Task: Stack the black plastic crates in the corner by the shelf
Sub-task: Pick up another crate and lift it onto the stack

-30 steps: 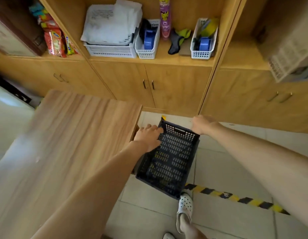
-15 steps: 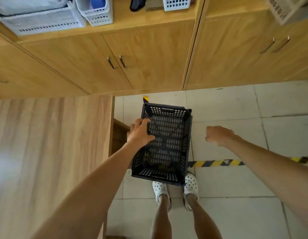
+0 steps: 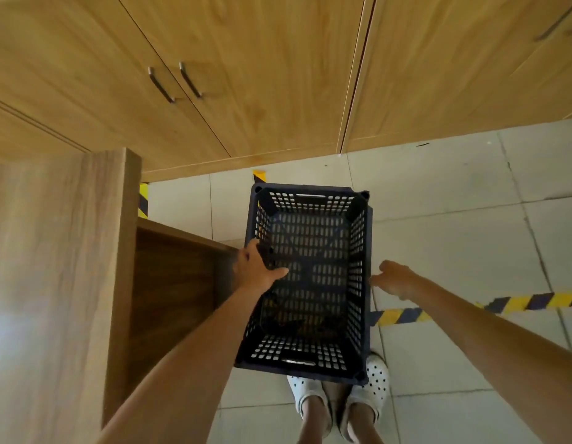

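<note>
A black plastic crate (image 3: 313,219) with perforated walls hangs over the tiled floor, just above my feet, with its open side up. Inside I see only its slotted bottom. My left hand (image 3: 256,270) grips the crate's left rim, thumb inside the wall. My right hand (image 3: 395,280) is at the right rim with its fingers curled. The fingertips reach the outer wall, but I cannot tell whether they grip it. No other crate is in view.
A wooden desk (image 3: 54,251) stands close on the left, its side panel (image 3: 176,277) next to the crate. Wooden cabinet doors (image 3: 246,91) run along the back. Yellow-black tape (image 3: 518,301) crosses the floor on the right. My white clogs (image 3: 377,379) show below the crate.
The view has tilted further down towards the floor. My right hand has moved left, from apart to the crate's right wall. The left hand keeps its hold on the left rim.
</note>
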